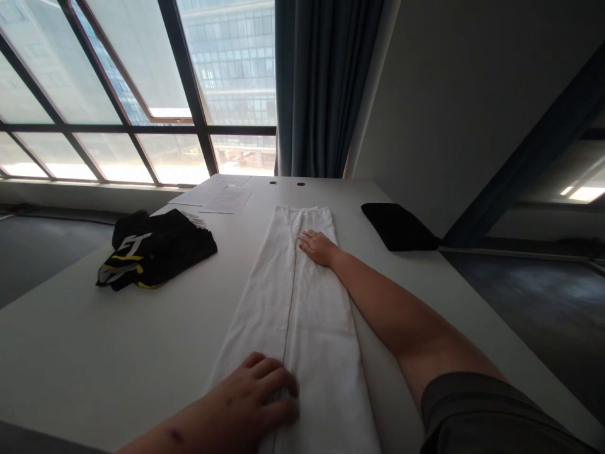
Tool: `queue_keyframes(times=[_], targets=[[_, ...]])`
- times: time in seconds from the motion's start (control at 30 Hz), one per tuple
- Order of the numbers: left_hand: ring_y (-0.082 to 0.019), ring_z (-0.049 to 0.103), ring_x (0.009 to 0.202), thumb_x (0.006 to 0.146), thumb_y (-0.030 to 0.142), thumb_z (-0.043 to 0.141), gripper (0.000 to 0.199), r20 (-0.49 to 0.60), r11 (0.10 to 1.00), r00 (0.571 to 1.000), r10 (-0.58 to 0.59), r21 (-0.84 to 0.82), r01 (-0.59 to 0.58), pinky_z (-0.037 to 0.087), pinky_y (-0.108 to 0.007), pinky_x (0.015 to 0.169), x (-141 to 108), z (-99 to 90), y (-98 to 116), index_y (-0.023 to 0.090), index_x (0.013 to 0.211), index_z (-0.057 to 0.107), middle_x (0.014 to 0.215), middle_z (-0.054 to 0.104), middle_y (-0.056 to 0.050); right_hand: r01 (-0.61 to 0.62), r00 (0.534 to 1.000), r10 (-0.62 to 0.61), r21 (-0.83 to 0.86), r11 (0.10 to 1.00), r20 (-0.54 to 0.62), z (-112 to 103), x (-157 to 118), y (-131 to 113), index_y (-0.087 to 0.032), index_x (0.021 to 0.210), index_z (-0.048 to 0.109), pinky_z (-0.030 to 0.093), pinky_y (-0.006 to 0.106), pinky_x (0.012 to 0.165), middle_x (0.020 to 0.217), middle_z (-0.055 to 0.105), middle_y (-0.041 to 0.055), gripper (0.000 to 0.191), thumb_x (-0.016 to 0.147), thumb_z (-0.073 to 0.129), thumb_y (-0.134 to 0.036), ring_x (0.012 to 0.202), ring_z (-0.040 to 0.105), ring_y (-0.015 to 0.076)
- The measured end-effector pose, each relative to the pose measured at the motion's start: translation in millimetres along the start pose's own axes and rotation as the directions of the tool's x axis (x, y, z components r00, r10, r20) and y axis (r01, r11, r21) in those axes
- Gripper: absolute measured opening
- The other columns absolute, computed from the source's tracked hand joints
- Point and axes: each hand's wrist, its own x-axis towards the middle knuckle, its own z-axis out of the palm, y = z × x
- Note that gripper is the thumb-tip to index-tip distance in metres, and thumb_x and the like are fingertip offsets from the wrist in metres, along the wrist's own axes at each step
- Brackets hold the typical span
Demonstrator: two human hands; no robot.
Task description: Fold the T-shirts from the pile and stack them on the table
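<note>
White trousers lie lengthwise on a white table, their waistband at the far end and the legs running towards me. The two legs rest side by side with a dark seam line between them. My right hand lies flat on the trousers just below the waistband, fingers stretched out. Lower down, my left hand is over the left leg by the middle line. Its fingers are bent and slightly blurred, with a gap between thumb and forefinger and no cloth visibly gripped. The near ends of the legs run out of view.
A crumpled black garment with yellow and white marks lies on the table at left. Paper sheets are at the back left, and a folded black cloth is at the right edge. Behind stand windows and a blue curtain.
</note>
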Motion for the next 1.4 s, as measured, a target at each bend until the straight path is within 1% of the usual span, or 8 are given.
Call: queue_keyframes(times=[0.23,0.37,0.5,0.67,0.83,1.03,1.27,1.4], targets=[[-0.022,0.062,0.106,0.084,0.037,0.079,0.032,0.046,0.993,0.998,-0.030,0.116,0.025,0.051,-0.038,0.096,-2.7,8.4,12.7,0.022,0.102,0.058,0.121,0.065,-0.002,0.129,0.988,-0.130,0.024,0.991,0.084,4.9,-94.5,-53.6,-0.017,0.167,0.028,0.012,0.051,0.132,0.172,0.017,0.0119,0.069,0.107,0.041,-0.049,0.161,0.012,0.0296],[-0.020,0.064,0.098,0.097,0.019,0.060,0.002,-0.113,0.950,0.991,0.067,0.312,-0.028,0.054,-0.034,0.088,-7.4,20.9,16.8,0.019,0.099,0.059,0.113,0.068,-0.005,0.242,0.966,-0.247,0.072,0.968,0.078,3.2,-162.5,-92.6,-0.018,0.167,0.028,0.014,0.052,0.131,0.171,0.020,0.0128,0.070,0.105,0.048,-0.045,0.161,0.014,0.0288],[-0.026,0.065,0.110,0.097,0.016,0.058,0.027,-0.237,0.905,0.972,-0.002,0.414,0.103,0.054,-0.041,0.093,-31.1,17.1,12.1,0.025,0.122,0.062,0.135,0.063,-0.008,0.389,0.913,-0.401,0.141,0.910,0.068,-3.9,-224.0,-116.2,-0.024,0.163,0.038,0.017,0.057,0.130,0.169,0.028,0.0118,0.067,0.102,0.055,-0.046,0.160,0.020,0.0292],[-0.020,0.066,0.112,0.078,-0.005,0.052,0.081,-0.153,0.913,0.956,-0.250,0.292,0.285,0.052,-0.038,0.102,-82.0,3.0,-9.3,0.037,0.147,0.049,0.140,0.062,-0.002,0.468,0.884,-0.459,0.158,0.870,-0.091,-6.3,-276.9,-93.7,-0.022,0.149,0.056,0.026,0.052,0.130,0.154,0.049,0.0124,0.046,0.103,0.050,-0.025,0.152,0.037,0.0236],[-0.020,0.056,0.134,0.067,-0.001,0.052,0.077,-0.125,0.949,0.941,-0.315,-0.026,0.315,0.048,-0.036,0.115,-107.8,-0.2,-33.3,0.033,0.136,0.061,0.142,0.063,0.000,0.384,0.920,-0.356,0.182,0.905,-0.165,-7.9,-319.1,-65.0,-0.023,0.131,0.067,0.032,0.051,0.128,0.145,0.058,0.0105,0.044,0.096,0.044,-0.008,0.144,0.048,0.0209],[-0.025,0.050,0.142,0.075,0.007,0.058,0.058,-0.094,0.942,0.942,-0.323,-0.129,0.310,0.046,-0.044,0.120,-97.6,-3.0,-49.6,0.031,0.126,0.069,0.145,0.063,-0.002,0.421,0.904,-0.428,0.152,0.894,0.012,-12.4,-336.9,-89.1,-0.030,0.145,0.060,0.024,0.060,0.129,0.159,0.046,0.0097,0.052,0.094,0.064,-0.031,0.154,0.034,0.0305],[-0.028,0.044,0.149,0.090,0.024,0.063,0.048,-0.073,0.916,0.914,-0.398,-0.093,0.391,0.038,-0.053,0.126,-84.3,-2.8,-53.5,0.032,0.137,0.064,0.155,0.055,-0.004,0.288,0.951,-0.273,0.088,0.954,-0.148,0.5,-315.5,-94.6,-0.023,0.144,0.062,0.027,0.055,0.129,0.153,0.052,0.0122,0.047,0.100,0.047,-0.016,0.148,0.045,0.0240],[-0.031,0.038,0.154,0.076,0.021,0.077,0.066,0.033,0.973,0.973,-0.230,-0.003,0.230,0.026,-0.058,0.131,-84.5,-8.8,-49.8,0.035,0.139,0.063,0.158,0.051,-0.003,0.494,0.868,-0.496,0.105,0.863,-0.005,-6.7,-318.2,-103.7,-0.021,0.147,0.061,0.033,0.054,0.127,0.156,0.050,0.0127,0.050,0.097,0.057,-0.025,0.148,0.046,0.0289]])
